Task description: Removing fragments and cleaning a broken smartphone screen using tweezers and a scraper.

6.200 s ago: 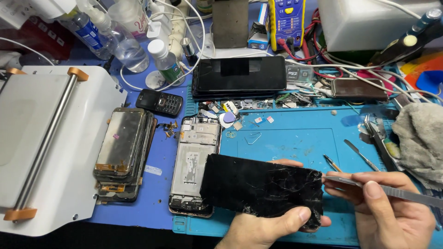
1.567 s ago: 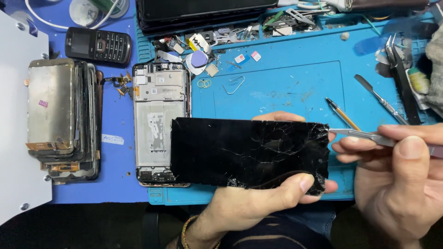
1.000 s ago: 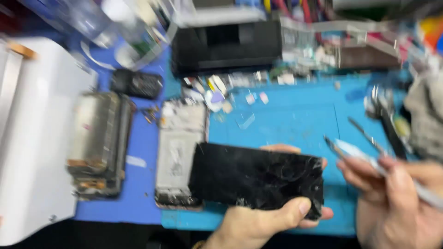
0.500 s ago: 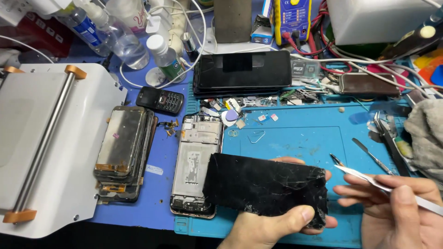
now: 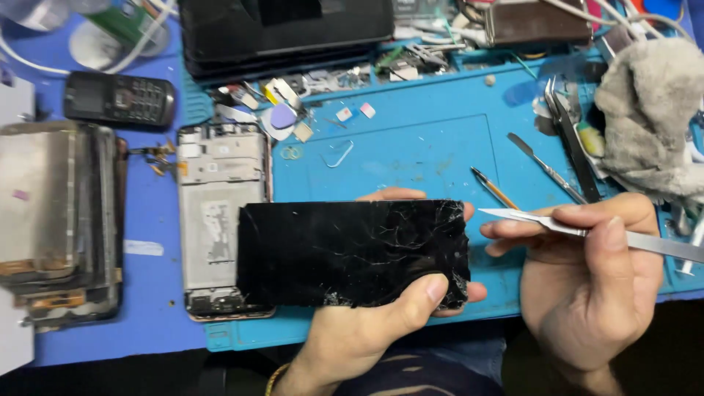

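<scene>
Black, cracked glass fills the middle of the view: a broken phone screen panel (image 5: 352,253) held flat just above a blue silicone work mat (image 5: 411,158) on the table. The left hand (image 5: 370,323) is clamped on the panel from below, thumb pressed over its lower right corner and fingertips showing past the top and right edges. The right hand (image 5: 587,282) is closed around a thin metal blade tool (image 5: 557,224), pinched between thumb and forefinger, its pointed tip aimed left and just beside the panel's shattered right edge, not quite touching. The two hands are close together but apart. Left of the panel, a stripped phone frame (image 5: 220,213) lies on the mat's edge, and farther left sits a stack of old screen assemblies (image 5: 55,220). A small black keypad phone (image 5: 117,99) rests above them. Tweezers (image 5: 568,136), a flat pry tool (image 5: 539,165) and a grey cloth (image 5: 649,110) lie to the upper right. The step in hand looks like starting to pry at the damaged edge; the next move seems to call for slipping the blade tip under the glass at a shallow angle, gently, with the left hand keeping the panel steady.
</scene>
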